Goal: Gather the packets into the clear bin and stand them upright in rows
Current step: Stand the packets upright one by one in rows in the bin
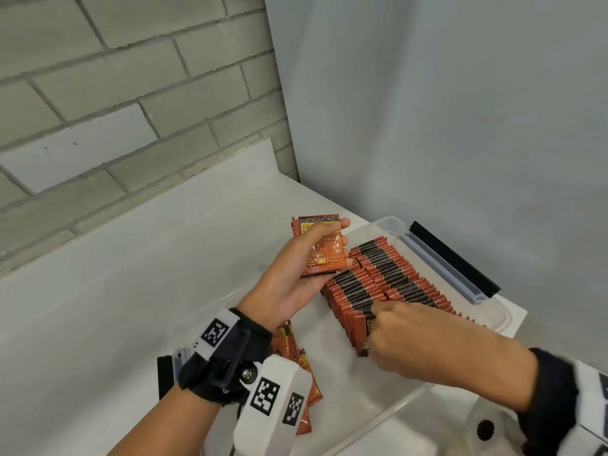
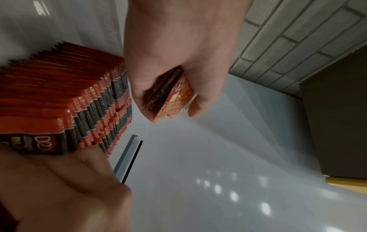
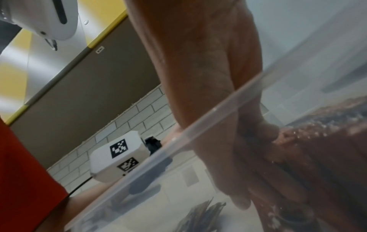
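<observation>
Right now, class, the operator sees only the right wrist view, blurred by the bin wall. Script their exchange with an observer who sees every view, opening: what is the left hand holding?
Observer: The left hand grips a small stack of packets, held up next to the packed ones.
Operator: How are the packed ones arranged?
Observer: The upright rows stand side by side in the far part of the clear bin.
Operator: Anything unsorted?
Observer: Yes, loose packets lie flat at the bin's near end, under the left wrist.
</observation>
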Tool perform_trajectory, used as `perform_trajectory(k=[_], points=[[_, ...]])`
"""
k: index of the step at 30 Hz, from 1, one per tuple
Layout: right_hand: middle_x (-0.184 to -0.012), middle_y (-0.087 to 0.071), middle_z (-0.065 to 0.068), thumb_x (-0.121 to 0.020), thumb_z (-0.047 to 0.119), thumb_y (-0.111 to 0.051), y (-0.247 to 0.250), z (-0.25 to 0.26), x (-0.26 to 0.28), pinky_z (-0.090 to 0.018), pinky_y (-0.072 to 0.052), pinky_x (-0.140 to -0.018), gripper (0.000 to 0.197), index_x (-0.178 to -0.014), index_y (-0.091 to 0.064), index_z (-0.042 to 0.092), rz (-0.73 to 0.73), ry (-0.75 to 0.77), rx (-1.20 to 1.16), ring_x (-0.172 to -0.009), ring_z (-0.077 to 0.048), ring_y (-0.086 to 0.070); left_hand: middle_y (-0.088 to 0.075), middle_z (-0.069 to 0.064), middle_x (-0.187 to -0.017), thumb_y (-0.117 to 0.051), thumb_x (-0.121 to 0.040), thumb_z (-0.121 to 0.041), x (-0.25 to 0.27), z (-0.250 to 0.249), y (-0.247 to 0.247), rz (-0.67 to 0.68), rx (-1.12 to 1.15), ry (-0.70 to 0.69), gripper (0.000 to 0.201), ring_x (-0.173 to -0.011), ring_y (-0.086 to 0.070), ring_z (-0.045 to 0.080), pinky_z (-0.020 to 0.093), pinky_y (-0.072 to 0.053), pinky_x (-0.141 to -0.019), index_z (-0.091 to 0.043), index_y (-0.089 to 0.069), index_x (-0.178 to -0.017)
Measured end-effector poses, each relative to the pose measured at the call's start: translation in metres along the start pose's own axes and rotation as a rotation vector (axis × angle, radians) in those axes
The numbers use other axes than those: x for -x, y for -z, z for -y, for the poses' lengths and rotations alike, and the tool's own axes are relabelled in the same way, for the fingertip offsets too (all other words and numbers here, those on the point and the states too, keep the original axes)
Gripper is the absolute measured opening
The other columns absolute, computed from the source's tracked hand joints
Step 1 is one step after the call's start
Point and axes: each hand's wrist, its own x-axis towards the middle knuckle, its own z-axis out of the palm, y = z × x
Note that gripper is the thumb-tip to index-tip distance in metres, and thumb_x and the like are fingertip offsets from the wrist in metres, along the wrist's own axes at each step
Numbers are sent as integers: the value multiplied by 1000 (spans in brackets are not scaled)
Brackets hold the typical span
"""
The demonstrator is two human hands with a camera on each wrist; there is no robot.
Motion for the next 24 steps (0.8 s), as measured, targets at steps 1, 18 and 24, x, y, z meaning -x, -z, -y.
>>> perform_trajectory(k=[1,18,24], points=[[-89,-42,-13,-102,8,-36,3,2,0,-39,-46,-92,29,-117,-58,-4,31,-17,28,-90,-26,-46,-61,5,-82,-61,-87,-18,0,0,0,-3,-1,2,28,-72,-60,12,25,-55,-69,-6,-68,-112],[-60,-56,13,-88,56,-49,10,-31,18,-14,-40,-57,32,-66,-56,34,-412,-97,-660,-63,-6,-54,-72,15,-84,-56,-89,-1,-1,3,2,102,-64,55,14,-78,-71,22,30,-58,-81,-2,-64,-101],[-82,-67,14,-69,51,-67,-2,-35,7,-14,-48,-66,37,-96,-62,26,-802,-312,-1218,-70,-1,-61,-72,10,-103,-69,-78,-8,0,6,2,166,-277,-1,29,-94,-69,20,26,-56,-80,-9,-69,-107]])
